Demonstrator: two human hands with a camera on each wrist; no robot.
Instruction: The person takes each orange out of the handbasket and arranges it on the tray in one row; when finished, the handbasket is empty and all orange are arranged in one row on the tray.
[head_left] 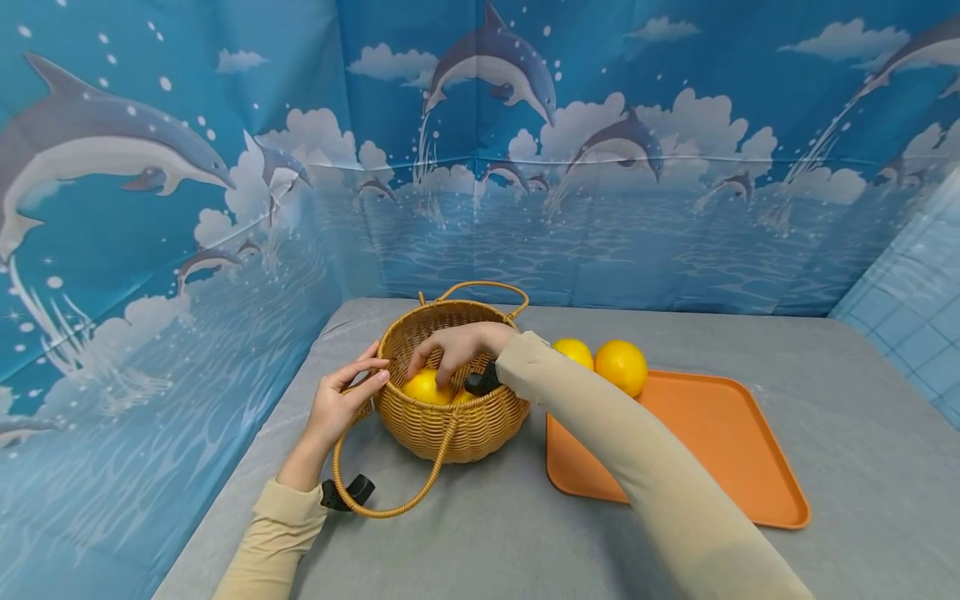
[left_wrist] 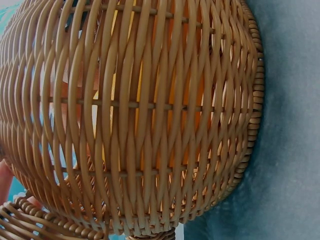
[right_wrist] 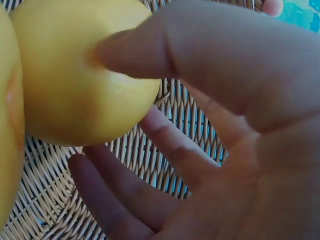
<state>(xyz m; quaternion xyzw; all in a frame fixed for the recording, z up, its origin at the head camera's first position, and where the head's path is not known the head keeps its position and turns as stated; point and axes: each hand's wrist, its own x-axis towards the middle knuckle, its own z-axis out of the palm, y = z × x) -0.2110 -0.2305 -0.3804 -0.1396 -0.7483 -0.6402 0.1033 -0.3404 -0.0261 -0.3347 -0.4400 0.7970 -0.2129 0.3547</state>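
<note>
A wicker basket (head_left: 450, 429) with two loop handles stands on the grey surface, its weave filling most of the left wrist view. My left hand (head_left: 337, 400) holds the basket's left rim between thumb and fingers. Inside the basket, my right hand (head_left: 457, 346) reaches down over a yellow orange (head_left: 426, 388). In the right wrist view the thumb (right_wrist: 132, 52) presses on that orange (right_wrist: 85, 100), and the fingers pass behind and below it. Beside it lies a second orange (right_wrist: 7, 115), partly out of frame.
An orange tray (head_left: 712, 433) lies to the right of the basket, partly covered by my right forearm. Two more oranges, one (head_left: 621, 367) in plain sight and one (head_left: 573, 352) partly hidden by the sleeve, sit at its back left. A dolphin-printed curtain (head_left: 600, 233) closes off the back.
</note>
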